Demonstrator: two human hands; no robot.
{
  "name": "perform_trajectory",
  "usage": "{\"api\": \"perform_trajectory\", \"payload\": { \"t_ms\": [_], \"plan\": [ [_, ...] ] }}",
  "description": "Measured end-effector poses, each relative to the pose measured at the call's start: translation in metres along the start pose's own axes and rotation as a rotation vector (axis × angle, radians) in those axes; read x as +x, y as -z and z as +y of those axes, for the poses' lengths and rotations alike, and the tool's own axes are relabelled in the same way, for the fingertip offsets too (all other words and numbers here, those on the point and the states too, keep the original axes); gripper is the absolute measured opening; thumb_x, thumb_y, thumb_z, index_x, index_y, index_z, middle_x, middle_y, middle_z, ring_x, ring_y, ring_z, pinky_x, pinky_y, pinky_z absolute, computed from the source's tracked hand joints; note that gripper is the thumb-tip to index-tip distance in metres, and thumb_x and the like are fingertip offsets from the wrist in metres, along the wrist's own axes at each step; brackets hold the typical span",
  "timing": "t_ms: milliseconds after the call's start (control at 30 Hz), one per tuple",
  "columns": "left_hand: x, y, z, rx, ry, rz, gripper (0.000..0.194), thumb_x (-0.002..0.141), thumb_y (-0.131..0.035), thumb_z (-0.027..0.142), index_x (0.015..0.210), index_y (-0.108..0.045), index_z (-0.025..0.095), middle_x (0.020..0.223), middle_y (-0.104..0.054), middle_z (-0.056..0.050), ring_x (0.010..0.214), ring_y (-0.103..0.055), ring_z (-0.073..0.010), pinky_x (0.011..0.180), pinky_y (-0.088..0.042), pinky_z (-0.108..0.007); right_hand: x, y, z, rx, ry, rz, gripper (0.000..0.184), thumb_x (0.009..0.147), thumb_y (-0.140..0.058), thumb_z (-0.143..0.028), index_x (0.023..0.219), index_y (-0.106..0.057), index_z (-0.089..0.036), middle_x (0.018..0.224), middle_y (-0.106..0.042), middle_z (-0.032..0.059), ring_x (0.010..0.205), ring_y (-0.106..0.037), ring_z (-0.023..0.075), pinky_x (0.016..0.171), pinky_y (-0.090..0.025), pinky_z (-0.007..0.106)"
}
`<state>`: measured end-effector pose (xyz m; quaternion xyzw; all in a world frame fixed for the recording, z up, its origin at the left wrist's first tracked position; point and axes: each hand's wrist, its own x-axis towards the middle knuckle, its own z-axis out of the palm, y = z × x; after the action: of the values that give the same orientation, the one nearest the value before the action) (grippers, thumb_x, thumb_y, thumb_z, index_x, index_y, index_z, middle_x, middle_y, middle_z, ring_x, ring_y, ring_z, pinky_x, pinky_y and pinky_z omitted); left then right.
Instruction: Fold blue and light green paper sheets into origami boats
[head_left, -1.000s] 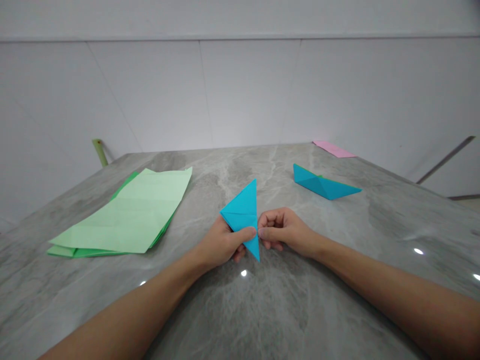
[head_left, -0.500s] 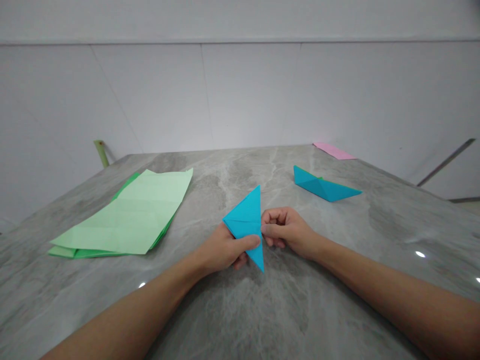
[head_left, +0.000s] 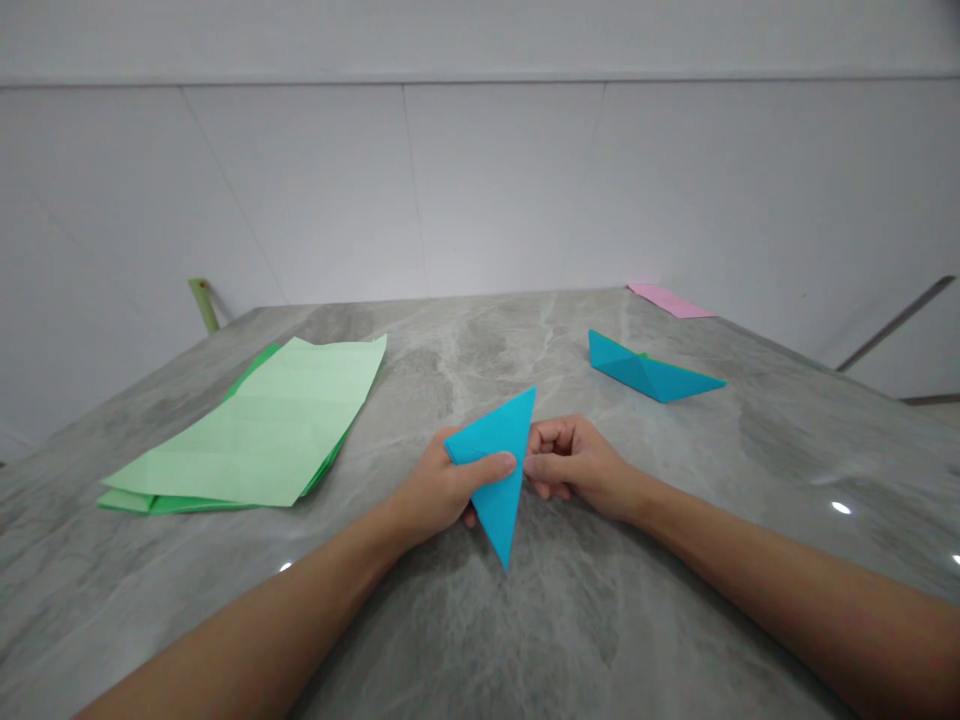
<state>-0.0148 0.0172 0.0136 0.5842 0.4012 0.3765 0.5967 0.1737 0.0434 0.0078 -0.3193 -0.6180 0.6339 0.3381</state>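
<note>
One left hand [head_left: 457,482] clamps one folded blue paper [head_left: 501,440] between its thumb, lying on top, and the fingers beneath. The paper is a smooth, flat triangle with pointed corners, between the two hands. One right hand [head_left: 564,462] is curled, thumb and forefinger close together at the paper's right edge; whether they pinch it cannot be told. Beyond the right hand sits one creased blue paper boat [head_left: 656,378], with one flat pink paper [head_left: 670,300] farther off. Left of the left hand, several green sheets [head_left: 262,425] overlap, the top one pale and creased, on one grey, marbled, glossy table [head_left: 465,350].
</note>
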Motion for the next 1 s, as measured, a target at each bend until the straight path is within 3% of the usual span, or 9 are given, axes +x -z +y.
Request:
{"api": "perform_trajectory", "payload": {
  "t_ms": [167, 267, 367, 600, 867, 1000],
  "plan": [
    [0.000, 0.001, -0.001, 0.030, 0.027, -0.017, 0.033, 0.071, -0.066, 0.042, 0.056, -0.052, 0.016, 0.044, -0.047, 0.003, 0.035, -0.042, -0.0083, 0.034, -0.034, -0.020, 0.000, 0.000, 0.001, 0.070, 0.035, 0.015, 0.025, 0.067, -0.071, -0.030, 0.055, -0.054, -0.017, 0.045, -0.060, -0.0018, 0.032, -0.037, 0.0045, 0.035, -0.025, 0.019],
    [0.001, -0.003, -0.002, 0.025, -0.025, 0.071, 0.032, 0.069, -0.070, 0.039, 0.057, -0.052, 0.015, 0.048, -0.050, 0.003, 0.043, -0.047, -0.0084, 0.042, -0.039, -0.020, 0.000, 0.001, 0.002, 0.060, 0.061, 0.040, 0.021, 0.069, -0.069, -0.027, 0.057, -0.055, -0.016, 0.047, -0.061, -0.0015, 0.032, -0.038, 0.0045, 0.035, -0.025, 0.018],
    [0.001, -0.008, 0.000, -0.037, -0.009, 0.133, 0.029, 0.070, -0.072, 0.039, 0.067, -0.059, 0.013, 0.058, -0.063, -0.001, 0.051, -0.059, -0.0133, 0.052, -0.049, -0.024, 0.000, 0.002, 0.002, 0.014, 0.076, 0.065, 0.021, 0.069, -0.069, -0.027, 0.057, -0.055, -0.016, 0.047, -0.060, -0.0016, 0.033, -0.039, 0.0049, 0.035, -0.025, 0.018],
    [0.002, -0.010, 0.006, -0.169, 0.059, 0.099, 0.027, 0.068, -0.076, 0.034, 0.073, -0.067, 0.010, 0.065, -0.071, -0.006, 0.058, -0.069, -0.0206, 0.056, -0.056, -0.030, -0.001, -0.001, -0.004, -0.079, 0.071, 0.132, 0.018, 0.065, -0.066, -0.026, 0.054, -0.055, -0.016, 0.044, -0.057, -0.0021, 0.034, -0.038, 0.0050, 0.036, -0.025, 0.018],
    [-0.001, -0.009, 0.008, -0.164, 0.115, 0.082, 0.029, 0.065, -0.079, 0.037, 0.063, -0.063, 0.012, 0.056, -0.066, -0.003, 0.055, -0.069, -0.0224, 0.049, -0.055, -0.030, -0.001, 0.001, -0.001, -0.082, 0.080, 0.196, 0.014, 0.065, -0.063, -0.024, 0.056, -0.055, -0.017, 0.045, -0.058, -0.0024, 0.033, -0.038, 0.0052, 0.035, -0.025, 0.018],
    [-0.001, -0.005, 0.006, -0.133, 0.150, 0.015, 0.031, 0.066, -0.077, 0.039, 0.069, -0.069, 0.010, 0.065, -0.070, -0.008, 0.062, -0.069, -0.0229, 0.057, -0.054, -0.031, 0.000, 0.004, 0.000, -0.067, 0.081, 0.199, 0.012, 0.064, -0.062, -0.024, 0.058, -0.054, -0.018, 0.044, -0.057, -0.0031, 0.034, -0.038, 0.0056, 0.035, -0.026, 0.018]
  ]
}}
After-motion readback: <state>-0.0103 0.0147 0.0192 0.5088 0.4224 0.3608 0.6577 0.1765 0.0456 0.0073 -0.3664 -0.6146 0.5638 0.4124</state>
